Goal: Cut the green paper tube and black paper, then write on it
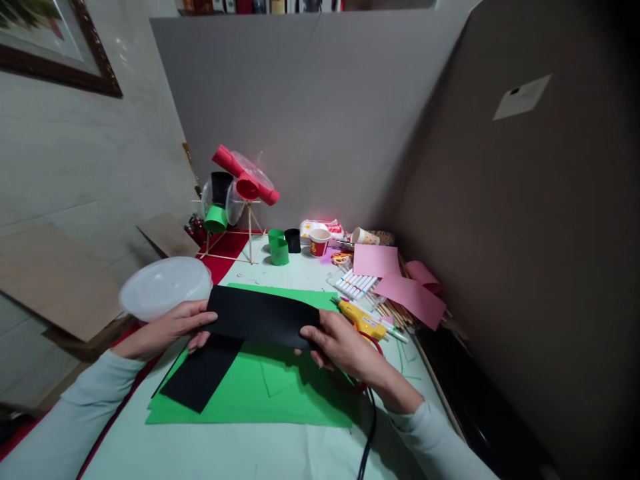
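Black paper strip (263,319) spanning between both hands, left hand (173,325) pinching its left end, right hand (343,345) gripping its right end, hovering over green sheet (270,393).

The right hand (345,347) covers one end of the flat black paper strip (260,320) and most of a thin red loop (379,344), so what the loop belongs to cannot be told. The dark wooden picture frame (75,63) and the row of books (260,5) are cut by the top edge, the black cable (369,427) by the bottom one. Print on the white paper label (523,97) is too small to read
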Available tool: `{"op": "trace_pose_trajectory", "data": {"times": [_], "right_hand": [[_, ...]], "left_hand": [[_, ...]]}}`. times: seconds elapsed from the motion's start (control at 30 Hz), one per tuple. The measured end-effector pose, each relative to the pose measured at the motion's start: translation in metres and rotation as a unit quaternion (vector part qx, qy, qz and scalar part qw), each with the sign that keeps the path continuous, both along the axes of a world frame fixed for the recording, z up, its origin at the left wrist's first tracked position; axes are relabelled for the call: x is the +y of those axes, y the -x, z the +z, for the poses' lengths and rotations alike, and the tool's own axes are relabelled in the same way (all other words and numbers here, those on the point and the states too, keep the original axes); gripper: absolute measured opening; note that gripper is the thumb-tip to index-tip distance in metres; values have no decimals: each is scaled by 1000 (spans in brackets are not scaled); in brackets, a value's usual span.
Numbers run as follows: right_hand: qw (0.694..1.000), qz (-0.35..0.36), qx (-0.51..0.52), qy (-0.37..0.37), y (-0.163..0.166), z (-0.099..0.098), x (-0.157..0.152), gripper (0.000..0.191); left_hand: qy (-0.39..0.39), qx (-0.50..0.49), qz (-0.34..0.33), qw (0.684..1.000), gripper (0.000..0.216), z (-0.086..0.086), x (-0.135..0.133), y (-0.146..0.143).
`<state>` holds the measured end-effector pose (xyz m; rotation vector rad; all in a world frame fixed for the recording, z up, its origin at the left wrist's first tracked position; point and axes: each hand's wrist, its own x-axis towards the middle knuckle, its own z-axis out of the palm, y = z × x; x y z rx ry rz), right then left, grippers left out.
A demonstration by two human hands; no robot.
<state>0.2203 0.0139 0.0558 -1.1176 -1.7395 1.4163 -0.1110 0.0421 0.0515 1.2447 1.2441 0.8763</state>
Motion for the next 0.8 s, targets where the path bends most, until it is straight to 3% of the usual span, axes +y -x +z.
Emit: {"op": "trace_pose_trajectory", "data": {"times": [0.2, 0.33, 0.53, 0.8], "right_hand": [[999, 28, -35, -20, -1, 2, -4, 30], [999, 36, -30, -28, -1, 6, -4, 29], [1000, -3, 0, -27, -6, 4, 7, 26], [997, -60, 8, -39, -2, 0, 8, 31]], "left_hand": [[-143, 182, -66, 971, 43, 26, 5, -8], [-198, 299, -156, 920, 30, 36, 6, -27], [-166, 269, -164, 934, 27, 28, 14, -29], [-146, 203, -98, 963, 32, 19, 21, -22]]}}
